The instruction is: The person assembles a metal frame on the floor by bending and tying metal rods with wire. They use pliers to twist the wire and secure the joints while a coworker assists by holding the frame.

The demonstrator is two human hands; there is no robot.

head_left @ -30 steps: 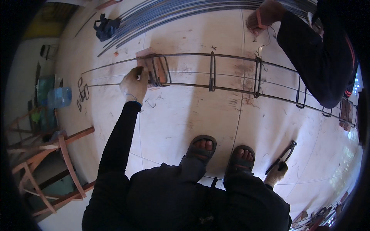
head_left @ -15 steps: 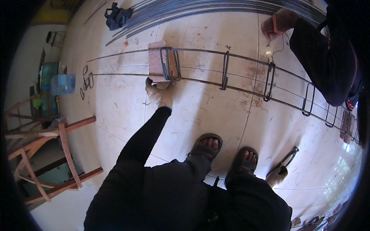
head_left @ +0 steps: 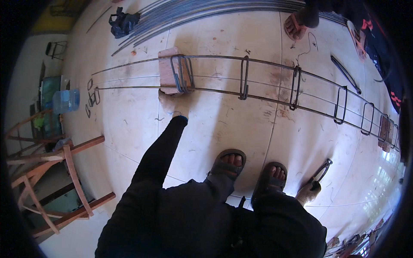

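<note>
From up here I see my left hand stretched out low over the tiled floor, its gloved palm right at the near edge of the red brick that props up the left end of the rebar cage. I cannot tell whether its fingers are spread or curled, since the glove shows only as a pale lump touching the brick and the lower bar. The cage lies across the floor from left to far right, long bars joined by rectangular stirrups, one pair of them sitting tight around the brick. My right hand is down beside my right sandal, its fingers wrapped around the handle of a metal tying tool that points up and to the right. At the far edge lies a bundle of straight steel rods, with a dark cloth just beside its left end. Another person's foot stands at the far right. On the left, a water jug sits near wooden trestles.
</note>
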